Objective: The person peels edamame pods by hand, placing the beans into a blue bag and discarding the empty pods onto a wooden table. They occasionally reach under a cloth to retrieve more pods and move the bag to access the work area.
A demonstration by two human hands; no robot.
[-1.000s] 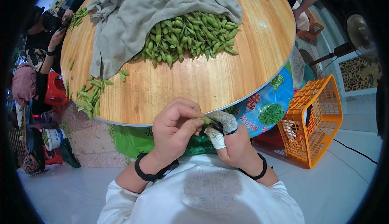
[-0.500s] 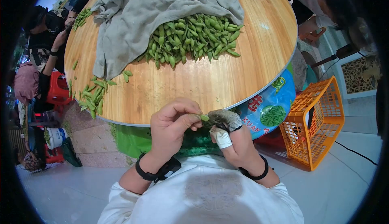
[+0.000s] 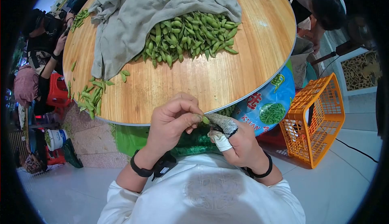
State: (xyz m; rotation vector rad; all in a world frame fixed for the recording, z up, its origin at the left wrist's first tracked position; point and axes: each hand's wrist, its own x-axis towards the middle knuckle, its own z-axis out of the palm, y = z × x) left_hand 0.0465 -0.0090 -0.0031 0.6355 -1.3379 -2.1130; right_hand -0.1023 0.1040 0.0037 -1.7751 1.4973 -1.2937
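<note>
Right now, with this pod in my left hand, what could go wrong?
The pod, pinched in your left hand near the rim of the table, could slip and drop. Loose pods at the near-left edge might fall if bumped. The white wrap on your right hand could shift and hamper your grip.

A round wood table (image 3: 263, 42) is in front of you. The floor (image 3: 340, 187) near you is pale tile. A red seat (image 3: 57, 91) stands left, a gold-patterned panel (image 3: 360, 71) right.

Blue bag (image 3: 272, 99) under the table edge, red letters (image 3: 249, 124) "XUAN", large red character (image 3: 254, 101) "选" above, green emblem (image 3: 277, 82) illegible
</note>
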